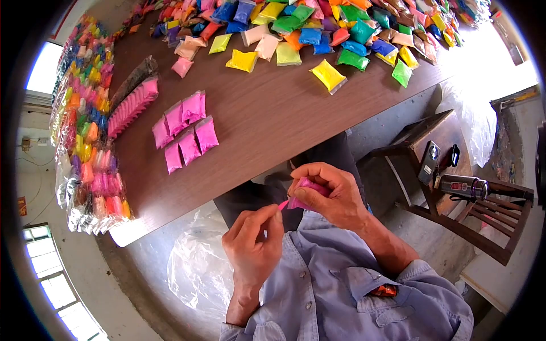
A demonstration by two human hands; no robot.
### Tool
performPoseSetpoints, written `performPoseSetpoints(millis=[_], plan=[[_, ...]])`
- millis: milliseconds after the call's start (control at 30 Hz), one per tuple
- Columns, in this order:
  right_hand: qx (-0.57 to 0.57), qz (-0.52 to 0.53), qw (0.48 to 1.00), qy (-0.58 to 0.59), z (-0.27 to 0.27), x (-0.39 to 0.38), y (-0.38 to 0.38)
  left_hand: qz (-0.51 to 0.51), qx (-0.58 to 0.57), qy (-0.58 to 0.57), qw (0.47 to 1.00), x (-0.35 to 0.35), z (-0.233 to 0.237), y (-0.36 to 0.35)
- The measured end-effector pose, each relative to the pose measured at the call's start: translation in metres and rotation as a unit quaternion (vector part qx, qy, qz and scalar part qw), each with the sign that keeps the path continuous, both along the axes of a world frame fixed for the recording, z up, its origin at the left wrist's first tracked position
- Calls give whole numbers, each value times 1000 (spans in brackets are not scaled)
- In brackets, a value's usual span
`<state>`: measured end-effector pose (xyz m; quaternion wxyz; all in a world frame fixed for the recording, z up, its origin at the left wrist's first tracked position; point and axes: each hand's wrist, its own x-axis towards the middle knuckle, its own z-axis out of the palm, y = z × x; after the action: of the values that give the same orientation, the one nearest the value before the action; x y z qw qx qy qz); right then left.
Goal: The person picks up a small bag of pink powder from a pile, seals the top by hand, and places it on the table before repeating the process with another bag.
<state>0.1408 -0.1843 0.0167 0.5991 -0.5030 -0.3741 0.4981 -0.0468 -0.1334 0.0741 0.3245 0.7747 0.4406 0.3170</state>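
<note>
My right hand is closed around a small pink packet, held above my lap just off the table's near edge. My left hand pinches the packet's pink corner between thumb and forefinger. On the brown table lie several matching pink packets in two rough rows, a little beyond my hands. A sealed row of pink packets lies left of them.
Many loose packets in several colours cover the far end of the table. Clear bags of mixed packets are stacked along the left edge. A wooden chair at the right holds a metal flask and a phone. A plastic bag lies on the floor.
</note>
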Motion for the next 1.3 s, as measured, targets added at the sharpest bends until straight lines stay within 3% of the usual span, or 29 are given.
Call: performPoseSetpoints(millis=[1300], plan=[[6, -12, 999, -44, 1, -2, 6, -2, 8, 0, 1000, -1, 0, 4]])
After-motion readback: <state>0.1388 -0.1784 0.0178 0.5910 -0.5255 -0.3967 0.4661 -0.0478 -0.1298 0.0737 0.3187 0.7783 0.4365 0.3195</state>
